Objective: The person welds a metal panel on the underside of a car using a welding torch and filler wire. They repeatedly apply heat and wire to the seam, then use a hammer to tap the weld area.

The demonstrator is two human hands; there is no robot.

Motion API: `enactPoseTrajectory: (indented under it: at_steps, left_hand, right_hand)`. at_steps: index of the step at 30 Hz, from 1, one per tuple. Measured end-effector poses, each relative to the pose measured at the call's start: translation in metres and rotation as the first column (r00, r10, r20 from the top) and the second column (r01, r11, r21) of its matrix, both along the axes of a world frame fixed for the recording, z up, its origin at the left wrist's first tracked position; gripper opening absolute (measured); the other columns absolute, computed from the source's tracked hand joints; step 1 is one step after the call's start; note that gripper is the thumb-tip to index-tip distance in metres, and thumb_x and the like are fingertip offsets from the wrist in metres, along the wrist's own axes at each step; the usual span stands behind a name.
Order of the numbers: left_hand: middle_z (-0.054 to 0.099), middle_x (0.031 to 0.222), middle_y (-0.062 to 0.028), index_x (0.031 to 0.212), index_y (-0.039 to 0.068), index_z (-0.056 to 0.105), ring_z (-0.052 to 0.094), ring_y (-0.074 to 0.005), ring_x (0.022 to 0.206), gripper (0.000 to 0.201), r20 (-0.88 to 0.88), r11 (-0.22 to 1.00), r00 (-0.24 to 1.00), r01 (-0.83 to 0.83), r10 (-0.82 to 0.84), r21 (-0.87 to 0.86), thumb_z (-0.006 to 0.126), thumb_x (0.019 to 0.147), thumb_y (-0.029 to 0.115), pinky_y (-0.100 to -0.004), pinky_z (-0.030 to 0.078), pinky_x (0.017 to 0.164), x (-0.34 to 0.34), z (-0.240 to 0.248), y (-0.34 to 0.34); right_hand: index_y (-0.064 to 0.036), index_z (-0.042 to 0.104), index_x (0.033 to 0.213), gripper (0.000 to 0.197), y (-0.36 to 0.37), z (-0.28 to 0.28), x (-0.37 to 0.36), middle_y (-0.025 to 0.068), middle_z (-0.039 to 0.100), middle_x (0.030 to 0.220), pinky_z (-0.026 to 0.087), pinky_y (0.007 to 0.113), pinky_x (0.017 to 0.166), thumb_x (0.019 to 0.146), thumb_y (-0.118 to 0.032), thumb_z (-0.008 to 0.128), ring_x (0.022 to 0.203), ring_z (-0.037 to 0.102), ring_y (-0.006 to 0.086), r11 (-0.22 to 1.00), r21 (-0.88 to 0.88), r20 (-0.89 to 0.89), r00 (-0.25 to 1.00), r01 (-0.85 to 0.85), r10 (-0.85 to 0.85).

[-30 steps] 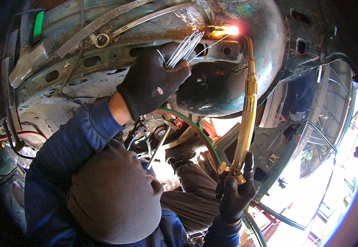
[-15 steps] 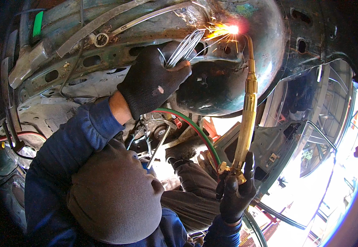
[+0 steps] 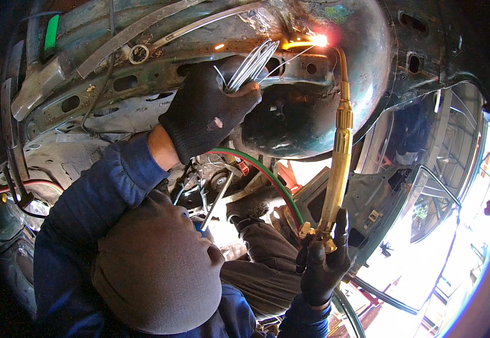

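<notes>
My left hand point(image 3: 205, 112), in a black glove, is raised to the rusty green car underbody point(image 3: 160, 73) and grips a bundle of thin metal filler rods point(image 3: 250, 65). One rod reaches right to the bright flame point(image 3: 318, 40). My right hand point(image 3: 321, 265), also in a black glove, holds the lower end of a long brass torch point(image 3: 338, 152). The torch's curved tip burns against the metal seam at the top.
A green and a red hose point(image 3: 267, 174) curve from the torch base to the left. A grey knit cap point(image 3: 154, 265) and blue sleeves point(image 3: 104, 191) fill the lower left. An open car body frame point(image 3: 419, 186) and bright daylight lie to the right.
Both hands stay almost still. The flame stays on the same seam, and a small spark now shows to its left.
</notes>
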State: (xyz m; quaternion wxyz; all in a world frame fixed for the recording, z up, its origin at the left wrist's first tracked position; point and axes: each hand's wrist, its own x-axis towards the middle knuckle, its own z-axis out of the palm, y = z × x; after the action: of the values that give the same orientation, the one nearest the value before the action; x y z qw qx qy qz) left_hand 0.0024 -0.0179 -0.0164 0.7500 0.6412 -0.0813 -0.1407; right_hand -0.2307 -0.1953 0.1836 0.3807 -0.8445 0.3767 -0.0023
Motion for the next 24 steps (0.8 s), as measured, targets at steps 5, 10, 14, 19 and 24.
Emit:
enactPoseTrajectory:
  at_steps: [5,10,14,19,24]
  left_hand:
    - [0.080,0.094,-0.0232,0.125,-0.001,0.076,0.079,-0.0323,0.080,0.031,0.001,1.000,1.000,-0.003,0.003,-0.002,0.077,0.101,0.019,-0.0423,0.060,0.076,0.000,0.005,0.001]
    - [0.078,0.095,-0.0041,0.136,0.000,0.073,0.065,-0.0068,0.076,0.033,0.035,0.999,0.999,0.029,-0.030,0.044,0.070,0.109,0.017,-0.0282,0.056,0.068,-0.001,0.003,0.002]
    - [0.078,0.095,-0.0039,0.136,0.000,0.073,0.065,-0.0067,0.076,0.033,-0.011,0.999,0.999,0.043,-0.043,0.011,0.071,0.108,0.017,-0.0278,0.056,0.068,0.000,0.003,0.000]
    - [0.079,0.092,-0.0167,0.128,0.000,0.075,0.073,-0.0255,0.076,0.032,0.007,1.000,1.000,0.005,-0.005,0.004,0.075,0.104,0.019,-0.0374,0.058,0.072,0.000,0.000,-0.002]
    - [0.079,0.090,-0.0230,0.122,0.000,0.076,0.078,-0.0355,0.076,0.030,0.016,1.000,1.000,-0.004,0.004,0.007,0.077,0.101,0.021,-0.0429,0.059,0.073,0.002,-0.002,-0.002]
  right_hand:
    - [0.0040,0.049,0.167,0.083,-0.007,-0.004,-0.006,0.0171,0.075,0.127,0.054,0.025,0.062,0.084,0.018,0.053,0.075,0.064,0.0075,0.995,-0.071,-0.013,0.998,-0.069,0.069]
    - [0.0029,0.049,0.167,0.084,-0.001,0.001,-0.002,0.0151,0.076,0.123,0.054,0.025,0.062,0.085,0.018,0.052,0.075,0.063,0.0074,0.999,-0.041,-0.023,0.999,-0.033,0.032]
    - [0.0004,0.050,0.168,0.084,0.003,0.003,0.002,0.0139,0.077,0.121,0.050,0.024,0.059,0.085,0.018,0.052,0.073,0.061,0.0064,1.000,-0.011,-0.010,1.000,-0.006,0.006]
    - [-0.0008,0.050,0.168,0.084,0.002,0.001,0.000,0.0130,0.077,0.119,0.048,0.024,0.058,0.086,0.018,0.051,0.070,0.059,0.0053,1.000,-0.006,0.017,0.999,-0.029,0.029]
    - [-0.0006,0.050,0.168,0.083,0.004,0.004,0.005,0.0129,0.077,0.118,0.047,0.024,0.057,0.086,0.018,0.051,0.069,0.059,0.0051,0.999,-0.010,-0.019,0.999,-0.030,0.030]
